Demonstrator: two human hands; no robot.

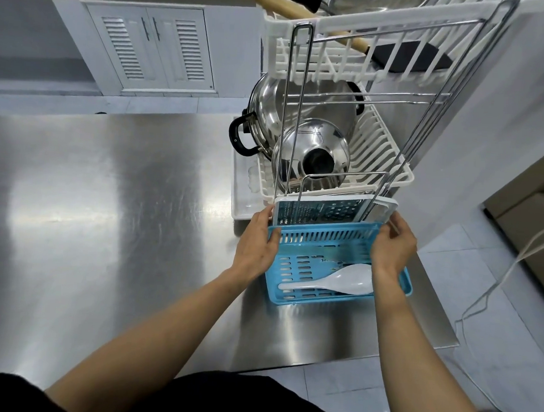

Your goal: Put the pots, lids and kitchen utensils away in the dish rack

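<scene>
Fingers of the left hand (257, 240) curled round the left end of the blue basket (290, 294), thumb pressed on its slotted rim. Right hand (391, 246) clamped on the opposite end, fingertips touching the white-framed grater (331, 211) just behind. Inside the basket, one white rice paddle (333, 281), lying flat. Beyond, in the dish rack (381, 168), lower tier: a steel pot (270, 110) on its side and a lid (312, 154) leaning against it. Upper tier: a wooden-handled utensil (410, 60). Most items apparently stowed already; paddle and basket seemingly left. Steel counter (106, 179) otherwise bare.
</scene>
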